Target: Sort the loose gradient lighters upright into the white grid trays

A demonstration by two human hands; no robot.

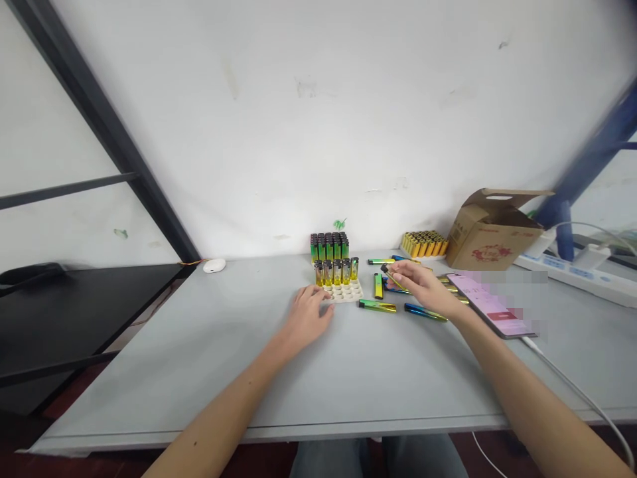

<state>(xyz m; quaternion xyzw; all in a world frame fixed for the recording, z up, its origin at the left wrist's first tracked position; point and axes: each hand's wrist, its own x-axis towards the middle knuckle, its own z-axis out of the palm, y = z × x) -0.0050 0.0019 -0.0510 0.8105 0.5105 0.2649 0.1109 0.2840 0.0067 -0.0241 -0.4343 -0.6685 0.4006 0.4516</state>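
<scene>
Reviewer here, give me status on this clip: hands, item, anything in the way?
Right hand pinching a slim colored tube. Left hand empty, beside a cream tray of upright tubes. Loose tubes lying below the right hand.

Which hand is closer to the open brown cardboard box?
Right. The right hand sits front-left of the open brown cardboard box; the left hand lies much farther left of it.

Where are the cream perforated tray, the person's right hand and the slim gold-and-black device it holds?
Cream perforated tray (349, 293): head view, on its bare front edge.
Person's right hand (424, 284): head view, on the back of the hand.
Slim gold-and-black device (393, 278): head view, on its gold body.
</scene>
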